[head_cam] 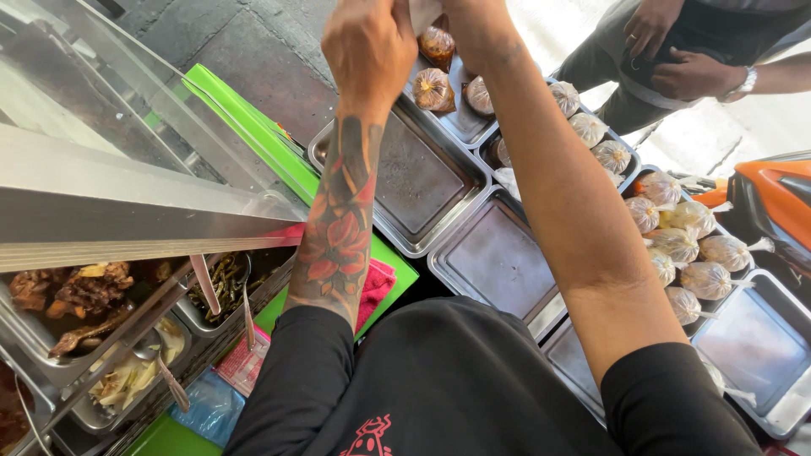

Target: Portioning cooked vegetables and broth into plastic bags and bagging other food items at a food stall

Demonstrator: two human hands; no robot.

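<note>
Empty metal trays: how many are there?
4: big tray between the arms, second tray just below it, third tray partly behind the right arm, fourth tray at far right. More may be hidden.

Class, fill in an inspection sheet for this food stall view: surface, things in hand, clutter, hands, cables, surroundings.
Surface: steel trays set in rows, several bare.
Things in hand: a pale object, mostly cut off at the top edge, held between both hands.
Clutter: tied food bags in the right trays; red cloth on the green counter.
Hands: left hand and right hand raised together; grip unclear.
Cables: nothing seen.
Surroundings: glass case over cooked dishes; another person standing opposite; orange vehicle part.
</note>
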